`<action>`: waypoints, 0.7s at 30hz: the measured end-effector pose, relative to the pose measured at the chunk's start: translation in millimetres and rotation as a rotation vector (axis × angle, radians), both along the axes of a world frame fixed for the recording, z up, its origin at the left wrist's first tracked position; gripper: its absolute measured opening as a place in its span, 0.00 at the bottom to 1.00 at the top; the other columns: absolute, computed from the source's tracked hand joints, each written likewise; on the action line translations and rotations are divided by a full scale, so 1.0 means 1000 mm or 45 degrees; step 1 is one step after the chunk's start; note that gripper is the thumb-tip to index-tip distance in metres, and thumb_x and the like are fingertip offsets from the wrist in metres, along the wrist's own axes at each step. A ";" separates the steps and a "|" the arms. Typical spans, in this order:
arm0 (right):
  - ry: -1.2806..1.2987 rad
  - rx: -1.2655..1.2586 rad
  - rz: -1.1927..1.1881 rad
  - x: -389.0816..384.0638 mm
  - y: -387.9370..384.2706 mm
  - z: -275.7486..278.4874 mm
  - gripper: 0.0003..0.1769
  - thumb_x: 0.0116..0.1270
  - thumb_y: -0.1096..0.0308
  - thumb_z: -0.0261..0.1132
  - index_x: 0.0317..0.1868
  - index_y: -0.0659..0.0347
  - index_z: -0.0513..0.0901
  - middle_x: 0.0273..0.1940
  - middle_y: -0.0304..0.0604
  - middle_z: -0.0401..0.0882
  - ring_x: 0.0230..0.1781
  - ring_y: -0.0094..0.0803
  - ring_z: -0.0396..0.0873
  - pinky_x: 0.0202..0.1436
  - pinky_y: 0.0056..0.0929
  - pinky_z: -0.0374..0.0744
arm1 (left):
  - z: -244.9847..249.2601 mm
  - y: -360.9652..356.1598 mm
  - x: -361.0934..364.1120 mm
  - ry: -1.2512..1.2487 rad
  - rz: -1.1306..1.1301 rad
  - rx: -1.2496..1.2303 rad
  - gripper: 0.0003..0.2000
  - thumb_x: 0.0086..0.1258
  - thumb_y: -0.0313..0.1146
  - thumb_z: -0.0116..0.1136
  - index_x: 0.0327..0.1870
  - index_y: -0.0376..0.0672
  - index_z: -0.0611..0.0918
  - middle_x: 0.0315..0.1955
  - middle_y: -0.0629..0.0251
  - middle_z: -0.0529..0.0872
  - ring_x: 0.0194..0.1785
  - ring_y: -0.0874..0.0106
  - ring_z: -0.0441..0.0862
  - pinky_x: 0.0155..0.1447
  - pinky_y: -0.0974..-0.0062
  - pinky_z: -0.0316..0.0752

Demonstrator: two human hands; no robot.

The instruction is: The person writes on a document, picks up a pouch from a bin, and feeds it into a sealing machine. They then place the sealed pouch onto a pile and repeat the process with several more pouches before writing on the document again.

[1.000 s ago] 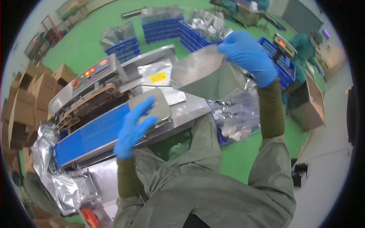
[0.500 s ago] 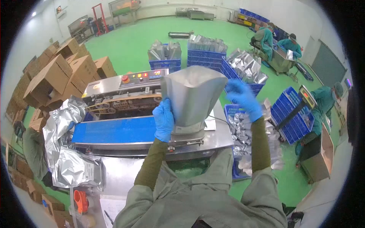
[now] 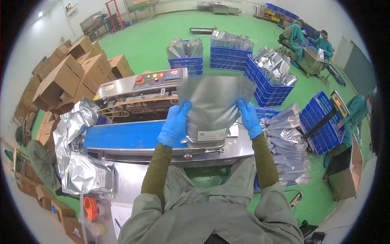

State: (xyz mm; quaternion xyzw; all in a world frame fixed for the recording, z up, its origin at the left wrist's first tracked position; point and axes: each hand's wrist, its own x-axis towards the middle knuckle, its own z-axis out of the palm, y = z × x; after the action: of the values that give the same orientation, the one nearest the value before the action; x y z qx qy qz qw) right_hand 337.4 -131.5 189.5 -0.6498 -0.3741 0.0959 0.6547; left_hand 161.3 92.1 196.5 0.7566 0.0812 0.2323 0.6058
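A silver foil bag [image 3: 214,106] with a white label near its bottom stands upright between my blue-gloved hands. My left hand [image 3: 174,124] pinches its left edge, and my right hand [image 3: 250,118] grips its right edge. The bag's top is drawn flat and wide. Just left of the bag is a band sealing machine [image 3: 138,91] with a red button and lit red displays. Its blue conveyor belt [image 3: 122,135] runs in front, ending close to my left hand. Behind the bag, part of the machine's right end is hidden.
Filled silver bags [image 3: 87,175] lie piled at the belt's left end, near an orange tape dispenser [image 3: 91,208]. Blue crates [image 3: 230,57] of foil bags stand behind and right. Cardboard boxes [image 3: 61,83] are stacked at left. Co-workers in green [image 3: 352,114] work at right; another person [image 3: 40,158] is at left.
My right hand has come in from the right and taken hold of the bag's right edge. The bag's mouth, earlier gaping, is now pulled flat. The whole view has shifted slightly.
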 end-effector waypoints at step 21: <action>0.342 -0.459 -0.044 0.014 0.040 -0.096 0.24 0.68 0.48 0.56 0.29 0.61 0.81 0.26 0.29 0.72 0.26 0.17 0.65 0.30 0.21 0.66 | -0.087 0.023 -0.004 0.419 0.133 -0.858 0.24 0.71 0.52 0.42 0.27 0.41 0.82 0.20 0.61 0.81 0.15 0.74 0.69 0.21 0.75 0.65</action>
State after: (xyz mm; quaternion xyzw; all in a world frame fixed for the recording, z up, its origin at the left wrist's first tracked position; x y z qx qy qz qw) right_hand 351.6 -91.7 93.3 -0.7439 -0.2491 0.2357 0.5735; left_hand 157.7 115.5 109.2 0.5368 0.2876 0.0985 0.7871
